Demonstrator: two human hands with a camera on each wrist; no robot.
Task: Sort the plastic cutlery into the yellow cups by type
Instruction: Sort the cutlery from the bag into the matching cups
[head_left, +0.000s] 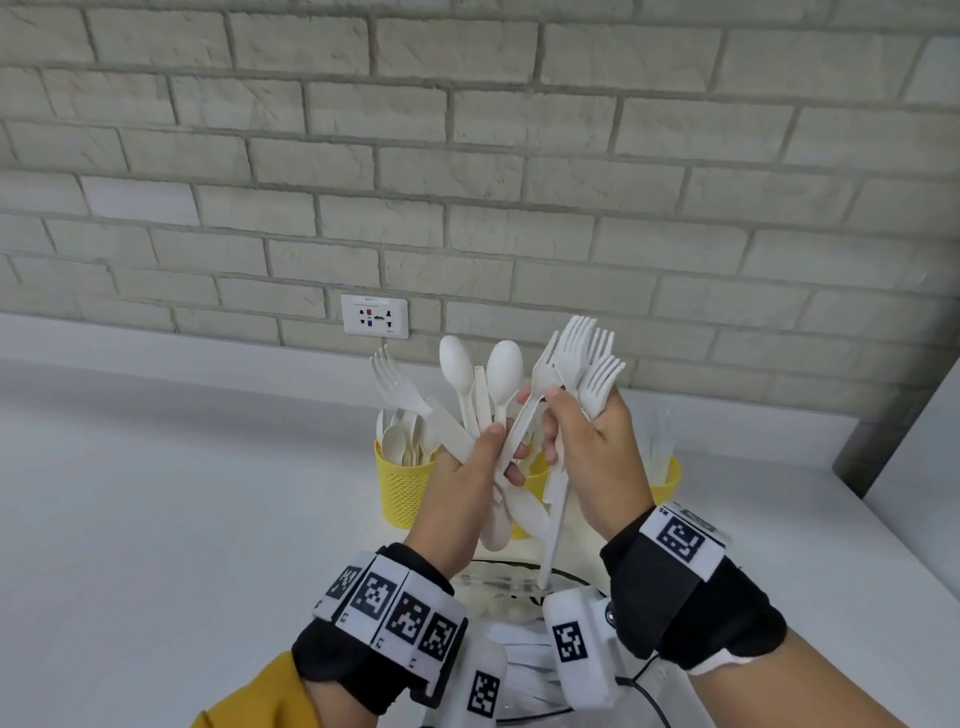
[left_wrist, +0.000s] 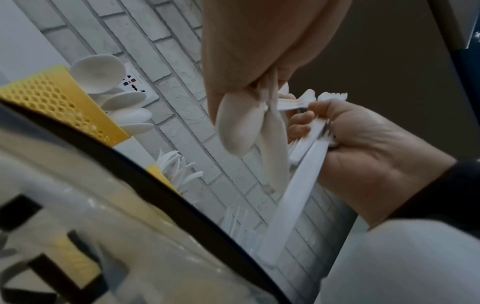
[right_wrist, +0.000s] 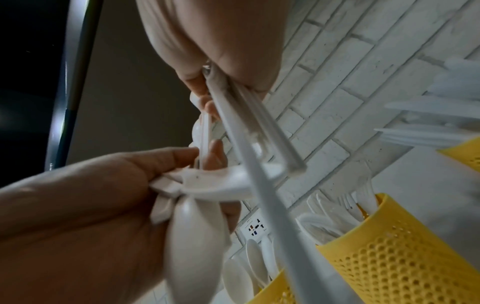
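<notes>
Above the white bench (head_left: 182, 519), both hands are raised in front of three yellow cups standing in a row near the brick wall. Her or his left hand (head_left: 462, 483) is curled round a mixed bundle (head_left: 483, 415) of pale plastic cutlery: two spoons standing bowl-up, a fork splayed out to the left, a knife-like piece, and more bowls hanging below the palm. Its partner, the right hand (head_left: 597, 447), is closed round a sheaf of forks (head_left: 587, 358), tines up, with its fingertips also reaching onto one fork that crosses between the two bundles. Behind the hands, the left cup (head_left: 402, 488) already holds spoons; the middle cup (right_wrist: 394, 253) shows forks in the right wrist view; the right cup (head_left: 667, 478) carries what look like knives, though they are blurred.

These pieces are likely very light, thin and smooth, so they should slide against each other readily and spring if bent. Best purchase seems to be on the flat handles, pinched across their width just below the head, drawing one piece lengthwise out of the bundle. Loosening the fist too much could let the whole bundle fan out and drop.
</notes>
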